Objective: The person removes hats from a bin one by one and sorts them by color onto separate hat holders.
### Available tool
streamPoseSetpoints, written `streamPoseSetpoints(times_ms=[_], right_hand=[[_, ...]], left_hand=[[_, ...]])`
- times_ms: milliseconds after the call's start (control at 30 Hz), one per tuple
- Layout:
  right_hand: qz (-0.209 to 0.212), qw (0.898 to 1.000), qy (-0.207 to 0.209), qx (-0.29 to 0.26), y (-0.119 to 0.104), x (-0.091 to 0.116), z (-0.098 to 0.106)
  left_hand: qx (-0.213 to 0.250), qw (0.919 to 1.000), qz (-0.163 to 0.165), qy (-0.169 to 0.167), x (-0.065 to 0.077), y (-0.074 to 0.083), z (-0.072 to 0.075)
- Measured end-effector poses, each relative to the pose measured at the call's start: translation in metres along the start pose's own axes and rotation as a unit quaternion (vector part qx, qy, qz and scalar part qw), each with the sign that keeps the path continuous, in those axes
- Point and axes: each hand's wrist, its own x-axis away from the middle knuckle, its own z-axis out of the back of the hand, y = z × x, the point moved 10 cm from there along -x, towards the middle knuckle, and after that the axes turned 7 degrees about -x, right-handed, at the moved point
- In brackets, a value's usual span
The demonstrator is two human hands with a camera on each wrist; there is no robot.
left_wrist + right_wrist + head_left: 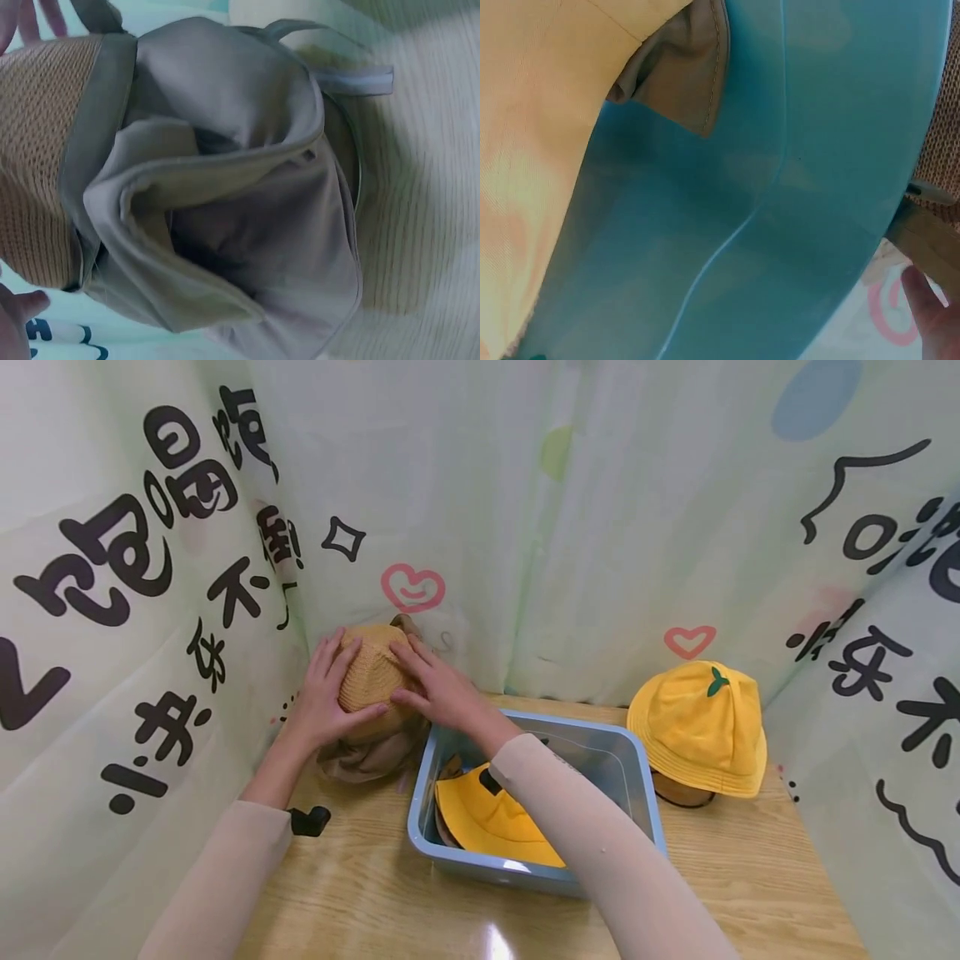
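A tan woven hat (371, 668) with a drooping grey-brown cloth brim (247, 202) stands at the back left of the table, near the curtain. My left hand (324, 693) rests on the left side of its crown, fingers spread and thumb toward the front. From the other side my right hand (442, 689) touches the crown with fairly straight fingers. In the left wrist view the brim hangs in folds. Part of a round, thin-edged thing (346, 150) shows beneath it; what it is stays hidden.
A blue plastic tub (536, 875) stands under my right forearm, holding a yellow hat (487, 818) and some brown cloth (686, 71). At right, a yellow bucket hat (697, 727) with a green sprout sits over something brown with a dark rim. Printed curtains (465, 510) enclose the wooden table (360, 877).
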Motion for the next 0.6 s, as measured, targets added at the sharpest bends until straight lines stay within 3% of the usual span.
streamPoseSetpoints(times_ms=[267,600], right_hand=[[0.017,0.999,-0.035,0.020,-0.008,-0.005,-0.008],[0.012,0.999,-0.044,0.013,-0.002,-0.005,-0.016]], left_hand=[[0.006,0.9993,0.009,-0.037,-0.002,-0.009,-0.004],[0.001,0.9997,-0.006,-0.022,0.000,-0.010,-0.011]])
